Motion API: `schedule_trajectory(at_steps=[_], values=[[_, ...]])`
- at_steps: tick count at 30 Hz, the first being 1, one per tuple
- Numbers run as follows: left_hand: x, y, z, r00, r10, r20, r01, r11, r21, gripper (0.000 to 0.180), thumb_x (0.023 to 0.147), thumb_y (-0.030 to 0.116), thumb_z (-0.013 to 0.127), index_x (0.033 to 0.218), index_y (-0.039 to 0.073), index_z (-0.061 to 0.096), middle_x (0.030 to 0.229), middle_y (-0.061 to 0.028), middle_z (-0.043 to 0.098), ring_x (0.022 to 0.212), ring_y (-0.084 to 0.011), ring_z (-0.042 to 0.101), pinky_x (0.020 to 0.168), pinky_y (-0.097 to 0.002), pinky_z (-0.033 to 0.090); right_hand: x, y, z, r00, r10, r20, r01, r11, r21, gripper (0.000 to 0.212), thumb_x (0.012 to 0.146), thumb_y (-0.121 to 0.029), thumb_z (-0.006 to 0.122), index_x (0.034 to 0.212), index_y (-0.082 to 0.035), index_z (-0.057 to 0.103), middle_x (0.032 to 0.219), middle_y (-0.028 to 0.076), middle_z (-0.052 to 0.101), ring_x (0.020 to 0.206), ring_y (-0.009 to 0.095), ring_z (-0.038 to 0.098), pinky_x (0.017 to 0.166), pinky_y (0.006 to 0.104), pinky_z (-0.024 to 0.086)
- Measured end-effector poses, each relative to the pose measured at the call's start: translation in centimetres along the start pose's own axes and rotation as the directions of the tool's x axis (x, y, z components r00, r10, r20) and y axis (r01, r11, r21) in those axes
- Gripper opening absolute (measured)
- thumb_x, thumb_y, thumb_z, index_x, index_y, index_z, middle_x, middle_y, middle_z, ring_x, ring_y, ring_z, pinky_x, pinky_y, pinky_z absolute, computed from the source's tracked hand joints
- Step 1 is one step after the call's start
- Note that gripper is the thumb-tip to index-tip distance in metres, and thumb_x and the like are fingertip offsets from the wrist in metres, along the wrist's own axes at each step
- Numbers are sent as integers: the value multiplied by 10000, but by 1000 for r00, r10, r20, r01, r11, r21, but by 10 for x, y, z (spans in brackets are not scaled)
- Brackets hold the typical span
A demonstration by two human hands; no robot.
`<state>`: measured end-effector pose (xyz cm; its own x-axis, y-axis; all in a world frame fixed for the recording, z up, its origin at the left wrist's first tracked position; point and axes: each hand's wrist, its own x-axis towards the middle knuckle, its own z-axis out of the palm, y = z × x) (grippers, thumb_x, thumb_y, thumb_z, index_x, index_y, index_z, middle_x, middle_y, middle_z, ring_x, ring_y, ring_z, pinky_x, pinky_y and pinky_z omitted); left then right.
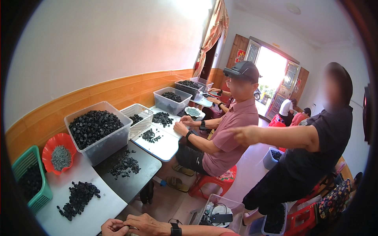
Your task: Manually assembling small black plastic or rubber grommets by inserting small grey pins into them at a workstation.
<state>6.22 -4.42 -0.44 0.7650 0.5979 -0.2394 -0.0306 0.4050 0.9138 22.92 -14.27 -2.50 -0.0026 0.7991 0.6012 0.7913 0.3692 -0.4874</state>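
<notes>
At the lower edge, off the near edge of the white tabletop, my left hand (113,227) and my right hand (146,225) meet with fingertips pinched together. Whatever sits between them is too small to make out. A black watch (175,229) is on my right wrist. Nearest to my hands on the white table (103,207) lies a loose pile of small black round parts (80,199). Behind that pile, a red scalloped bowl (48,148) holds small grey pieces (61,158). To its left stands a green basket (44,192) with dark parts inside.
A large clear bin (103,150) of black parts stands by the wall, beside a dark table (146,173). A seated co-worker (236,129) handles parts at a white table (161,147). Right, a standing person (315,145) stretches an arm out. A plastic tub (236,206) sits low nearby.
</notes>
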Motion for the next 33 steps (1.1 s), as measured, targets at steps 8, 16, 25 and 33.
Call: schedule_trajectory(at_steps=[8,16,25,33], values=[[-8,-2,-1,998,-46,-53,47,999,8,233,908,41,730,1118,1,636,950,-77,702,791,-141,661,713,-270,545,-4,-2,4,1000,-21,8,20,995,101,211,895,-252,714,985,-70,660,821,99,584,623,276,601,535,362,470],[-17,-3,-3,998,-6,-56,6,1000,2,224,921,27,716,1129,1,635,993,-83,696,846,-170,692,747,-294,590,-3,-1,11,1000,-25,-6,26,986,163,232,816,-79,746,1019,-43,640,828,80,599,667,269,644,555,359,517],[-26,-6,-8,989,91,-116,-92,996,-3,260,865,-17,750,1100,-10,639,970,-91,706,844,-158,694,758,-289,594,6,-8,9,996,-87,-11,88,978,190,210,827,-91,739,1007,-44,642,812,76,594,651,270,638,543,365,510],[-31,-8,-5,993,99,-70,-100,995,-5,256,900,23,746,1136,5,648,1008,-85,692,881,-181,690,795,-316,599,2,-8,9,995,-97,29,91,981,170,177,871,-131,700,991,-51,597,821,93,557,686,300,631,563,393,500]])
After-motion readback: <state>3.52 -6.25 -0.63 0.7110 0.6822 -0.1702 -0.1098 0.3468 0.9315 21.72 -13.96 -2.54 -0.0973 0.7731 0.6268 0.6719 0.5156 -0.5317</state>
